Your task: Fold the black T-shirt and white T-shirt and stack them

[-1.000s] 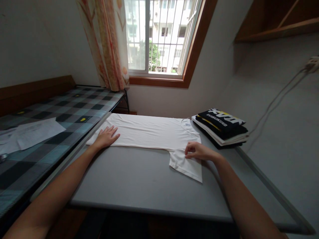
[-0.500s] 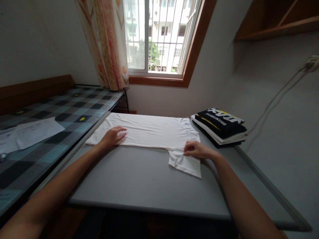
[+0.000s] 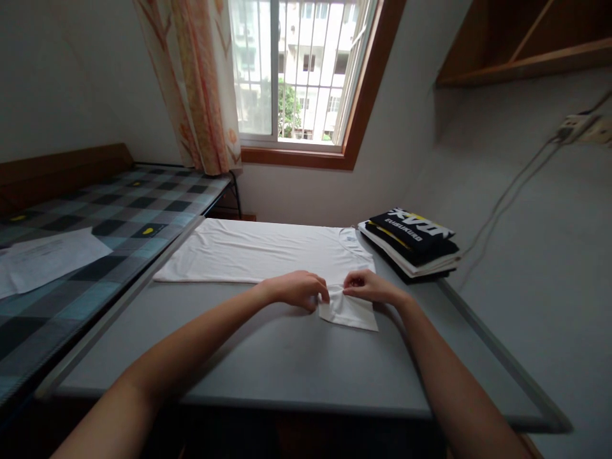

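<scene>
A white T-shirt [image 3: 268, 248] lies on its side across the grey table, folded lengthwise, its collar to the right and one short sleeve [image 3: 354, 312] sticking out toward me. With thumb and fingertips together, my right hand [image 3: 370, 285] pinches the cloth at the top of this sleeve. My left hand [image 3: 296, 290] is at the sleeve's left edge, fingers curled down on the cloth, with its thumb partly hidden below them. Small creases run across the sleeve between the two hands.
A stack of folded black and white clothes [image 3: 411, 245] stands at the table's back right. To the left is a bed with a checked mattress [image 3: 119, 210] and paper sheets [image 3: 57, 255] on it. The grey table [image 3: 268, 363] ends close in front of me.
My left hand has moved right, from the shirt's body to the sleeve. The right hand keeps its pinch, and the sleeve's lower edge has drawn up slightly. The view has shifted a little.
</scene>
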A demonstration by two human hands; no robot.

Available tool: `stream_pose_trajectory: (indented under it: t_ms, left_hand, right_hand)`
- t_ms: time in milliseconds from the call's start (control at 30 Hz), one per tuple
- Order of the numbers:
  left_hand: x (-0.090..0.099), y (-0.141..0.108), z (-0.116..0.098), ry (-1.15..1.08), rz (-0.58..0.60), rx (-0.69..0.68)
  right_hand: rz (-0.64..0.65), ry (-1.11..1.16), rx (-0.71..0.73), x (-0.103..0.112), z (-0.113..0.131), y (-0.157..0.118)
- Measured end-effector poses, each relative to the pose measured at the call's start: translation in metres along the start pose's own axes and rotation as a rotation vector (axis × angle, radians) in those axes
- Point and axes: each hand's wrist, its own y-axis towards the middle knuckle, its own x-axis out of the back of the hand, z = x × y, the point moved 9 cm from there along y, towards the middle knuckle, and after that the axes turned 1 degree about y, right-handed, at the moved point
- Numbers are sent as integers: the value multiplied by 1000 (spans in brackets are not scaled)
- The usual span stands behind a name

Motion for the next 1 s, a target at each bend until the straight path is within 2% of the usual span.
stream_pose_trajectory:
  t_ms: [67, 167, 267, 367, 467, 567, 667, 733, 800, 933, 1000]
  left_hand:
    - [-7, 7, -3, -19, 42, 7]
    - [-11, 10, -4, -21, 44, 1]
    - [-9, 9, -8, -49, -10, -52]
    - [-5, 9, -6, -194, -93, -74]
    - [-3, 13, 17, -437, -210, 91]
    - [-1, 10, 48, -638, -374, 275]
    - [3, 5, 65, -813, -514, 301]
    - [6, 1, 70, -858, -576, 281]
    - [6, -1, 71, -859, -571, 269]
    - [-8, 5, 64, -899, -418, 230]
    - [-8, 5, 64, -892, -424, 212]
  right_hand:
    - [3, -3, 1, 0, 1, 0]
    - [10, 6, -15, 0, 3, 0]
    - [5, 9, -16, 1, 5, -1]
    - [8, 0, -8, 0, 5, -1]
    - [-14, 2, -17, 4, 4, -1]
    - [-94, 23, -2, 16, 7, -2]
    - [-157, 69, 21, 26, 11, -5]
    - [-145, 119, 23, 26, 12, -7]
    - [-110, 166, 18, 23, 13, -8]
    - [-47, 209, 27, 17, 20, -10]
    - [-8, 203, 38, 15, 25, -11]
